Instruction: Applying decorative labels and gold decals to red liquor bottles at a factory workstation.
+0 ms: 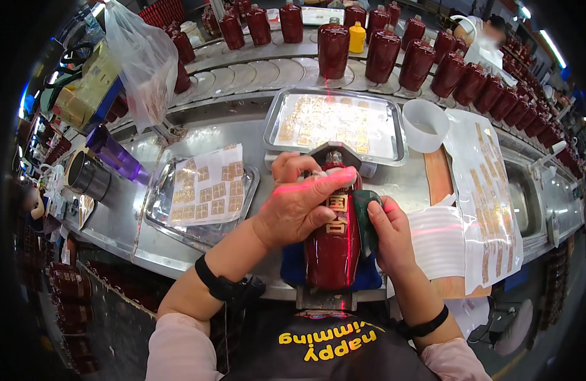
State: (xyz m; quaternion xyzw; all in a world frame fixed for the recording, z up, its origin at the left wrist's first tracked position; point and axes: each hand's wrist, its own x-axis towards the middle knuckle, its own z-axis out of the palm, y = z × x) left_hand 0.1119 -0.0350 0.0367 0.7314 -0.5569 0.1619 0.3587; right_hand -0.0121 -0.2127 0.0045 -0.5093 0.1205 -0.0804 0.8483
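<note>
Presently | red bottle (328,260) on blue cloth (294,263) | left hand (296,206) curled over its shoulder, grip unclear; right hand (393,236) pinching green pad (367,222) at its side | risk: green pad snagging might lift gold characters (336,225)

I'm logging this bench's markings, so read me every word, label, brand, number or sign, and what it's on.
I'll leave the wording uncopied, but here's where it stands:
Nearest red bottle: large gold characters, legible.
Dark garment: yellow lettering, legible, upside down in view.
Left sheet: gold square markings, too small to read.
Right sheet: gold strips, too small to read.
Far sheets: gold marks, washed out by glare.
</note>
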